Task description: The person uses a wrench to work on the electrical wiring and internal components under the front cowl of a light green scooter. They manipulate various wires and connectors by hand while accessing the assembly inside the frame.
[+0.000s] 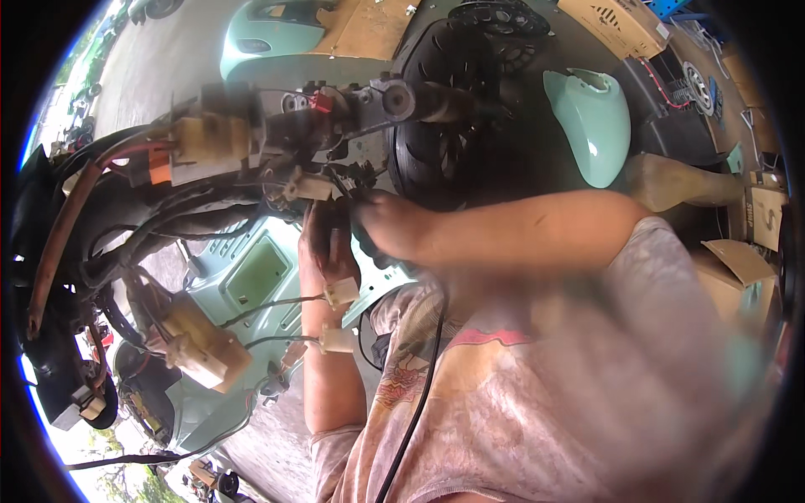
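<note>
"Below and left of the black tyre [428,151], in the head view, how were the two hands set?"

"Close together, lower than the metal clamp [369,105]. The right hand [390,225] reached across with its fingers curled; the left hand [329,243] came up from beneath. Their fingertips ran into shadow and blur, so I couldn't tell whether either was pinching anything."

"Where was the pale connector [309,186]?"

"Left of the tyre's lower part, just above the left hand, near the dark cables [197,201]. My guess is that the hands crowded in there because two were needed, one steadying and one working."

"And the small white plugs [340,292]?"

"Farther below the tyre, by the left forearm [331,369]. They stuck out on thin wires [278,308], apparently loose, which would explain their stray angles. The large cream connector [205,356] sat farther left."

"Why was the mint panel [272,42] on that side?"

"It lay left of the tyre's upper end, beside cardboard [360,29], perhaps to spare its paint. The mint fender [595,130] lay right of the tyre, probably kept out of the way."
</note>
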`<act>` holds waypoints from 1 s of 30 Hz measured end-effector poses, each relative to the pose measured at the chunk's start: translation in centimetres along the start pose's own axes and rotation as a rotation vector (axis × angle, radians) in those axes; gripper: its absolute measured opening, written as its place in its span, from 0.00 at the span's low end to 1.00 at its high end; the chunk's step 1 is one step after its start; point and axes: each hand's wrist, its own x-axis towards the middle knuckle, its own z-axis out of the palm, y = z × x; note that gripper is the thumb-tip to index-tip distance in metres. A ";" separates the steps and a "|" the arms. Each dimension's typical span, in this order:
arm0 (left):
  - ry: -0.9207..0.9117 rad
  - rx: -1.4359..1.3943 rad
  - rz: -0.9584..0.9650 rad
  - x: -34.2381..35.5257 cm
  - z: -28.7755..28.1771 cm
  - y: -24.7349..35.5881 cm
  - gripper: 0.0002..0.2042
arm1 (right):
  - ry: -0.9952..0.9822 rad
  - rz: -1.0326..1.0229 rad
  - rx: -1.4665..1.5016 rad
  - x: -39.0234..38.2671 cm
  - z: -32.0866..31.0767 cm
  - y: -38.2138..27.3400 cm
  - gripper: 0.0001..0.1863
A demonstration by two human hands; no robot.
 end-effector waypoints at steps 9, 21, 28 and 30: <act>-0.058 0.025 -0.097 2.5 -1.1 1.1 0.22 | 0.144 -0.557 -0.184 7.7 1.3 5.1 0.13; -0.232 0.251 -0.197 4.2 -2.1 3.0 0.22 | 0.343 -0.821 -0.284 10.3 1.5 6.1 0.13; -0.274 0.272 -0.247 4.8 -3.0 3.3 0.20 | 0.224 -0.828 -0.329 8.9 1.6 5.1 0.12; -0.255 0.273 -0.251 4.8 -2.8 3.7 0.20 | 0.127 -0.541 -0.166 6.7 0.6 3.4 0.13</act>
